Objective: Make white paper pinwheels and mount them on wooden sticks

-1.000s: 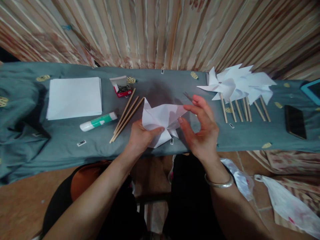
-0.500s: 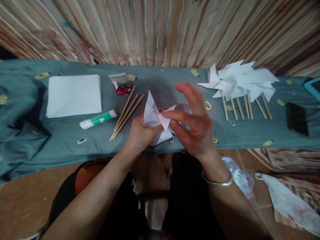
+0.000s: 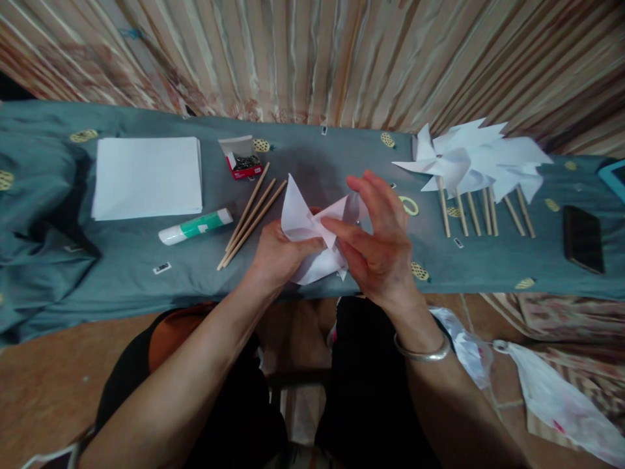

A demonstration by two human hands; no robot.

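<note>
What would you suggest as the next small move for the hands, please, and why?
I'd probably have the left hand slide its thumb onto the folded centre of the paper, freeing the right hand. The right index finger appears to press the fold there, while the left thumb lies just beside it.

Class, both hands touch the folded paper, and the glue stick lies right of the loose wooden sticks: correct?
No, the head view shows the glue stick left of the loose wooden sticks; the left hand and right hand touch the folded paper.
</note>
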